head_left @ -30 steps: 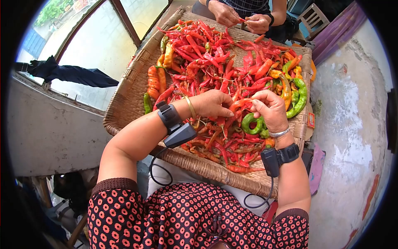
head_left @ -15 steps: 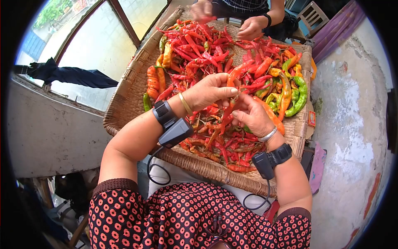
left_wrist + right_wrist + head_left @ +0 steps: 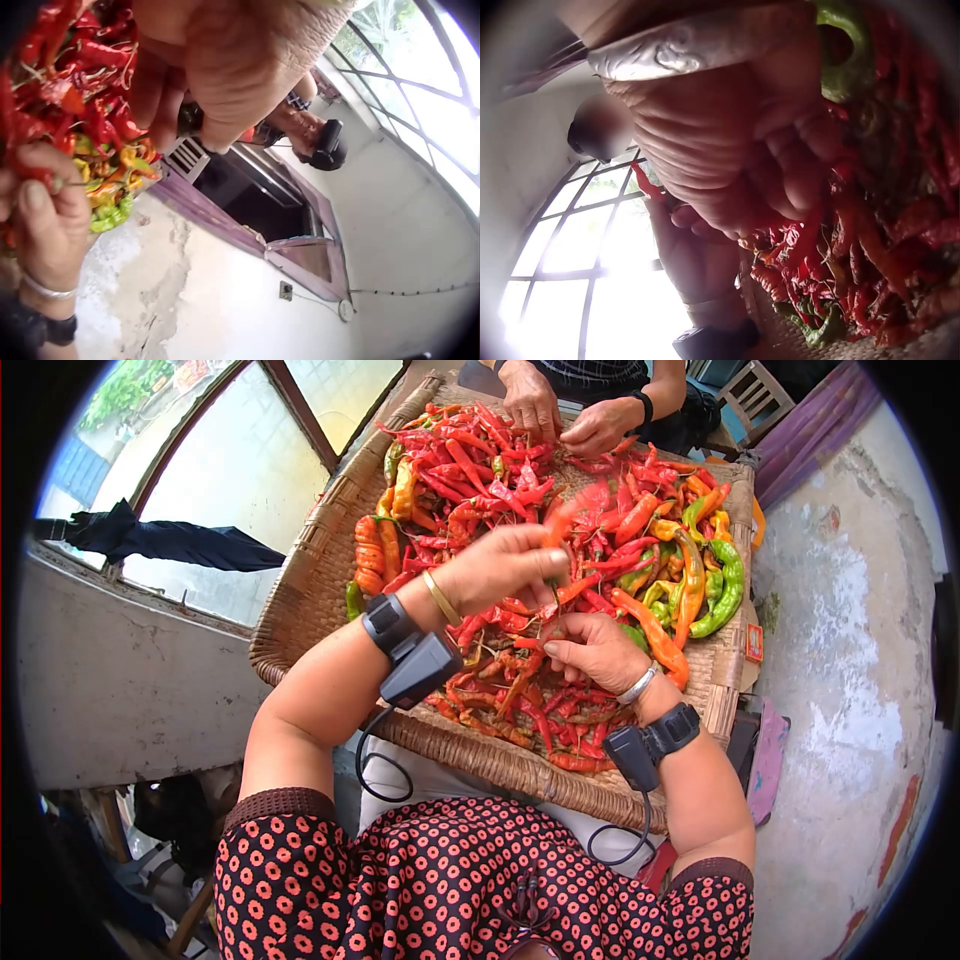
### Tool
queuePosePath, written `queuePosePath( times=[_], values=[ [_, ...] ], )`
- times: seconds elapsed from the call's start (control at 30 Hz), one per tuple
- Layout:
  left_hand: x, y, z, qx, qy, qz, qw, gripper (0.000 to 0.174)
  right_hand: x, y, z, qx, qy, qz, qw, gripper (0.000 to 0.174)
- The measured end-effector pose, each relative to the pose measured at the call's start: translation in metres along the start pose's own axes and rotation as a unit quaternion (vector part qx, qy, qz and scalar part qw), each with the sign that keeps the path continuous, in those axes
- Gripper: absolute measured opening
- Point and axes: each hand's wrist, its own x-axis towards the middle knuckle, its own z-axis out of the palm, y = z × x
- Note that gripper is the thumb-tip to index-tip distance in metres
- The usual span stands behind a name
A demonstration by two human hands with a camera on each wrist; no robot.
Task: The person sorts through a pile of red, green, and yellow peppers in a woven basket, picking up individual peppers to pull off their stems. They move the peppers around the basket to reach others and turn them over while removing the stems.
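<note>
Large rectangular shallow tray of tan woven wicker (image 3: pixel 310 595), piled with peppers: heap of slim wrinkled red peppers (image 3: pixel 470 470) across the middle and far side, darker shrivelled red peppers (image 3: pixel 550 725) at the near side. Right part holds a long smooth orange pepper (image 3: pixel 655 635) and a curved bright green pepper (image 3: pixel 732 585); by the left wall, a ringed plump orange pepper (image 3: pixel 369 555). Left hand (image 3: pixel 500 572) over the tray, fingers curled round a slender red-orange pepper (image 3: pixel 646 184), blurred in the head view, tip sticking up past the hand. Right hand (image 3: pixel 597 650) just beside it, lower, thumb and fingers pinching a small glossy red pepper (image 3: pixel 39 175), stem end showing. Second person's hands (image 3: pixel 565 420) at the tray's far edge. Small red-and-orange rectangular label or packet (image 3: pixel 753 644) at the tray's right edge; print too small to read.
</note>
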Motion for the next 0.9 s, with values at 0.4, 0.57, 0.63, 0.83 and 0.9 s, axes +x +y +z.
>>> queuePosePath(
  times=[0.4,0.57,0.63,0.83,0.9],
  values=[
    [0.004,0.000,-0.020,0.180,0.129,0.032,0.975,0.031,-0.007,-0.015,-0.016,0.095,0.063,-0.064,0.991,0.027],
    [0.000,-0.012,0.009,0.233,-0.098,-0.044,0.967,0.027,-0.007,-0.014,-0.019,0.141,0.064,-0.077,0.985,0.028],
    [0.003,-0.019,0.006,0.285,-0.101,-0.044,0.952,0.020,-0.006,-0.014,-0.020,0.129,0.060,-0.072,0.987,0.028],
    [0.000,-0.001,-0.010,0.310,-0.155,-0.150,0.926,0.019,-0.002,-0.012,-0.024,0.126,0.178,-0.063,0.974,0.028],
    [-0.003,0.006,-0.021,0.326,-0.119,-0.168,0.923,0.020,-0.002,-0.011,-0.026,0.080,0.194,-0.042,0.977,0.024]
  ],
)
